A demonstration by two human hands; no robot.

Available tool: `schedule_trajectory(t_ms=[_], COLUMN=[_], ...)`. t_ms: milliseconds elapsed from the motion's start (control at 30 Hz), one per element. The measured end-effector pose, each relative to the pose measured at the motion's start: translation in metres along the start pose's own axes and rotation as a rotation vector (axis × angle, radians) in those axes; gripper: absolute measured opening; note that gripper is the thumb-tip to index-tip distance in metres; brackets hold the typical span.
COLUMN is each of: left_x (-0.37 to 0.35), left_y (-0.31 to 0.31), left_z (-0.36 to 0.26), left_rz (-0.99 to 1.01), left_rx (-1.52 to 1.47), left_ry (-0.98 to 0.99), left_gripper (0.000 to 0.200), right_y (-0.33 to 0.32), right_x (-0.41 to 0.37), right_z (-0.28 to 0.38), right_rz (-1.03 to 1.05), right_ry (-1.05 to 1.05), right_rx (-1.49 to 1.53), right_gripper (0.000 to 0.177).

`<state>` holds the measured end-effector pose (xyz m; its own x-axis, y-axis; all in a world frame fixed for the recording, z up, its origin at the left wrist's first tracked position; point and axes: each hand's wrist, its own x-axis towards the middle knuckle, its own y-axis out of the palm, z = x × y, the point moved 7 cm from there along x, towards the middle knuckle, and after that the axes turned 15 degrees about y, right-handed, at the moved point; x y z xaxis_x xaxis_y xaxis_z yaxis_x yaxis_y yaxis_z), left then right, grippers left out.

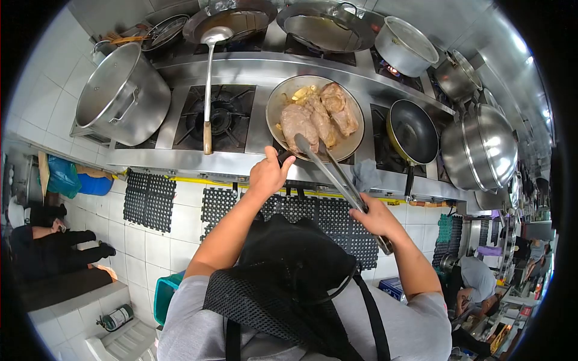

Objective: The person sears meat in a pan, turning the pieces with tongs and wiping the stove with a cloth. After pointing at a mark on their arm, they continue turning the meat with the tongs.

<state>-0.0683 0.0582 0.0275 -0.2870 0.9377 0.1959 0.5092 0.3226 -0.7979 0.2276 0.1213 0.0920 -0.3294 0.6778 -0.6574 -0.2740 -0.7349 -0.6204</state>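
Observation:
My left hand point(268, 174) is closed round the dark handle point(283, 157) of a wide, light-coloured frying pan point(273, 106) on the stove. Several large pieces of browned meat point(299, 124) lie in it, with yellowish bits point(305, 92) at the far side. In my right hand point(379, 216) are long metal tongs point(337, 179). Their tips reach over the pan's near rim and overlap the front of the meat, one tip on each side of a narrow gap.
A ladle point(209, 84) lies across the burner to the left, beside a tall pot point(135, 90). On the right are a black frying pan point(415, 133) and large steel bowls point(481, 147). Wide pans point(322, 33) and a lidded pot point(404, 48) line the back. A grey cloth point(366, 175) hangs at the front edge.

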Motion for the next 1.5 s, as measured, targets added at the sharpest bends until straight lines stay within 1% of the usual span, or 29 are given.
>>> schedule_trajectory(t_ms=[33, 100, 133, 200, 233, 267, 367, 400, 467, 500, 567, 700, 800, 867, 933, 1000, 1067, 1100, 1133, 1200, 1233, 1267, 1333, 1367, 1400, 1467, 1500], left_x=[0.001, 0.002, 0.001, 0.000, 0.000, 0.000, 0.000, 0.001, 0.004, 0.004, 0.004, -0.001, -0.003, 0.001, 0.002, 0.003, 0.003, 0.002, 0.001, 0.001, 0.002, 0.003, 0.007, 0.007, 0.007, 0.006, 0.004], left_y=[0.001, 0.002, 0.003, 0.004, 0.004, 0.006, 0.006, 0.005, 0.005, 0.006, 0.007, 0.008, 0.009, 0.004, 0.002, 0.001, -0.001, -0.002, -0.003, -0.002, -0.004, -0.006, -0.009, -0.009, -0.009, -0.009, -0.010], left_z=[-0.001, -0.002, -0.001, -0.001, -0.002, -0.002, -0.003, -0.004, -0.004, -0.004, -0.006, -0.019, -0.022, -0.019, -0.013, -0.014, -0.016, -0.017, -0.018, -0.017, -0.011, -0.007, -0.007, -0.006, -0.007, -0.008, -0.010], left_rz=[0.006, 0.027, 0.043, 0.043, 0.038, 0.045, 0.013, -0.002, -0.017, -0.004, 0.011, 0.011, 0.016, 0.009, 0.006, -0.004, 0.005, 0.004, -0.002, 0.001, -0.029, -0.059, -0.043, -0.040, -0.037, -0.026, -0.046], left_rx=[0.003, 0.007, 0.016, 0.024, 0.029, 0.028, 0.052, 0.051, 0.053, 0.063, 0.077, 0.084, 0.093, 0.110, 0.106, 0.103, 0.075, 0.075, 0.073, 0.072, 0.076, 0.080, 0.072, 0.074, 0.077, 0.068, 0.070], left_ry=[0.005, 0.001, -0.014, 0.000, 0.011, 0.020, 0.051, 0.065, 0.080, 0.063, 0.046, 0.086, 0.103, 0.109, 0.059, 0.056, 0.049, 0.048, 0.051, 0.057, 0.048, 0.041, 0.045, 0.045, 0.046, 0.041, 0.045], left_gripper=[0.055, 0.055, 0.055, 0.055, 0.055, 0.055, 0.055, 0.055, 0.055, 0.054, 0.053, 0.046, 0.043, 0.042, 0.041, 0.039, 0.038, 0.038, 0.037, 0.036, 0.036, 0.036, 0.036, 0.037, 0.037, 0.037, 0.037], right_y=[0.000, 0.004, 0.005, 0.006, 0.010, 0.013, 0.020, 0.022, 0.024, 0.020, 0.016, 0.022, 0.029, 0.032, 0.017, 0.001, -0.011, -0.017, -0.017, -0.023, -0.026, -0.028, -0.037, -0.041, -0.050, -0.064, -0.067], right_x=[0.010, 0.034, 0.037, 0.042, 0.054, 0.061, 0.075, 0.073, 0.064, 0.057, 0.045, 0.041, 0.052, 0.054, 0.039, 0.025, 0.010, -0.001, -0.002, -0.002, -0.001, 0.001, 0.013, 0.022, 0.022, 0.023, 0.036], right_z=[0.000, 0.005, 0.009, 0.026, 0.024, 0.024, 0.024, 0.025, 0.027, 0.027, 0.024, 0.022, 0.027, 0.024, 0.020, 0.007, -0.009, -0.012, -0.024, -0.053, -0.062, -0.070, -0.090, -0.096, -0.091, -0.071, -0.074], right_rz=[-0.003, 0.022, 0.019, -0.126, -0.143, -0.146, -0.268, -0.269, -0.350, -0.351, -0.291, -0.306, -0.316, -0.328, -0.322, -0.314, -0.257, -0.228, -0.227, -0.272, -0.242, -0.243, -0.356, -0.399, -0.402, -0.282, -0.281], right_ry=[0.005, -0.090, -0.086, -0.124, -0.083, -0.074, -0.072, -0.073, -0.055, -0.056, -0.044, 0.012, 0.033, 0.020, 0.006, -0.008, -0.100, -0.110, -0.111, -0.105, -0.055, -0.051, -0.048, -0.073, -0.074, -0.071, -0.074], right_rx=[0.005, -0.052, -0.047, -0.137, -0.208, -0.200, -0.239, -0.235, -0.306, -0.303, -0.332, -0.377, -0.334, -0.305, -0.280, -0.262, 0.061, 0.211, 0.210, 0.421, 0.467, 0.475, 0.436, 0.406, 0.413, 0.323, 0.305], right_gripper=[0.060, 0.056, 0.056, 0.057, 0.062, 0.062, 0.069, 0.069, 0.066, 0.066, 0.064, 0.061, 0.063, 0.069, 0.070, 0.072, 0.069, 0.065, 0.065, 0.068, 0.070, 0.070, 0.069, 0.063, 0.063, 0.074, 0.075])
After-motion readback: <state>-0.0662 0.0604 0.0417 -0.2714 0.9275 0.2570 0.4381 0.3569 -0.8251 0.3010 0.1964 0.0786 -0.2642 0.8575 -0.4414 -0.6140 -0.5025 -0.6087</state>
